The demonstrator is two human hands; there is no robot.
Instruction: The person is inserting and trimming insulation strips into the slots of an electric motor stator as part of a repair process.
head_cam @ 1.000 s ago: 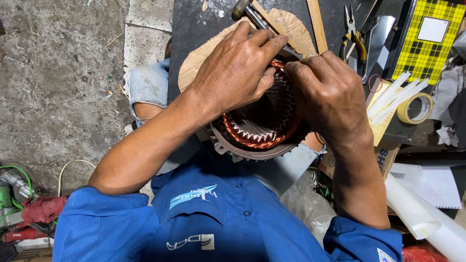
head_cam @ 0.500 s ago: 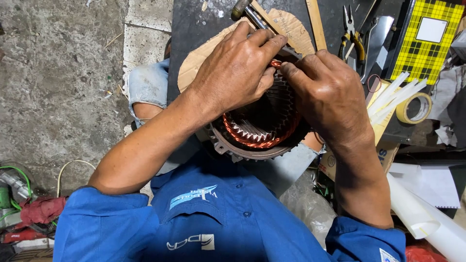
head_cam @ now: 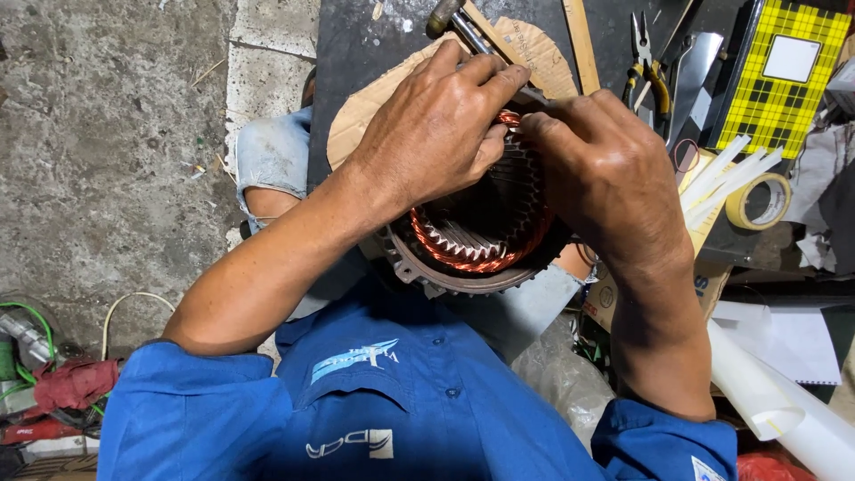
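A round motor stator (head_cam: 472, 240) with copper windings and a toothed metal rim rests in my lap against a dark board. My left hand (head_cam: 441, 129) lies over its upper left rim, fingers curled onto the far edge of the windings. My right hand (head_cam: 606, 169) covers the upper right rim, fingertips pinched at the windings beside my left fingers. What the fingertips pinch is hidden. A hammer (head_cam: 459, 27) lies just beyond my hands on a piece of cardboard (head_cam: 534, 53).
On the right lie pliers (head_cam: 648, 62), a wooden stick (head_cam: 581, 44), a roll of tape (head_cam: 759, 200), white strips (head_cam: 726, 174), a yellow checked box (head_cam: 784, 76) and white rolled sheets (head_cam: 775, 392). Concrete floor (head_cam: 107, 134) on the left, with red and green tools (head_cam: 44, 383).
Both hands stay on the stator's far rim; my right hand has shifted slightly along the windings. The stator has not moved.
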